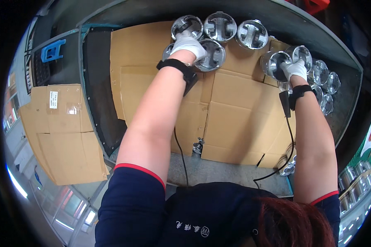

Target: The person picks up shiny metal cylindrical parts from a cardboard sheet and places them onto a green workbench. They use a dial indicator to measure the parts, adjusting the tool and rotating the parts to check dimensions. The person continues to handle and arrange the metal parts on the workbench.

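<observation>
Both my hands wear white gloves and reach to the far side of the bench. The fingers of my left hand [189, 44] dip into the hollow of a shiny metal piston [178, 24] in the back row, closed on it. Two more pistons, a middle one [219, 28] and a right one [252, 34], stand beside it, hollow side up. Another piston [212, 55] sits in front, next to my left wrist. At the right, my right hand [295, 69] grips a piston [273, 65] by its open end, fingertips partly hidden inside. A neighbouring piston [299, 54] is just behind it.
Flattened cardboard [243, 111] covers much of the bench, with dark raised walls [317, 33] around it. Several pistons [327, 84] crowd the right corner. A cardboard sheet [64, 136] and a blue plastic stool [52, 50] are at the left. Cables hang from both wristbands.
</observation>
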A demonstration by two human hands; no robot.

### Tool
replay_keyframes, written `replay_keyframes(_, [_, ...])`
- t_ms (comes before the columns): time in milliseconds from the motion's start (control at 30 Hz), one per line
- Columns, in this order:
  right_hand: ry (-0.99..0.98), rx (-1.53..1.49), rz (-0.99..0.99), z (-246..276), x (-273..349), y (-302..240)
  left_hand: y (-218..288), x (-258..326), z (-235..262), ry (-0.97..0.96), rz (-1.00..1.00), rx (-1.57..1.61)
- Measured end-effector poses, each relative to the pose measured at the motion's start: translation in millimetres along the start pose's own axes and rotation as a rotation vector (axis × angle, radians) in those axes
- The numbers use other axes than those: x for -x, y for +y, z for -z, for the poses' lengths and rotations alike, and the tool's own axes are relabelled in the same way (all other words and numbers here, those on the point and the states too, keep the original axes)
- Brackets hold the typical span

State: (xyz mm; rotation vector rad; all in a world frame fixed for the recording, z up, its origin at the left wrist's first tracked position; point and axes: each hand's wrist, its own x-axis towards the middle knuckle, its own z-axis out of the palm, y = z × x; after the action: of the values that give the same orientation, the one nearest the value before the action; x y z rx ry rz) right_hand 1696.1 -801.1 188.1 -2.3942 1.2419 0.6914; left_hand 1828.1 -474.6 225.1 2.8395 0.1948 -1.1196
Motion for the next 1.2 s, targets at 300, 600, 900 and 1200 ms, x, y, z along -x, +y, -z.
replay_keyframes(300, [-0.152,-0.507,0.283,33,163,58,-66,90,28,0.243,-0.139,0.355])
replay_keyframes(600, [-0.125,-0.293,0.207,101,354,177,-155,278,20,0.134,-0.268,0.551])
replay_keyframes(900, [0.269,-0.360,0.071,226,529,323,-243,332,-86,-0.034,-0.180,0.502])
replay_keyframes(1200, [0.200,-0.476,-0.252,244,579,556,-172,443,-104,0.048,-0.353,0.203])
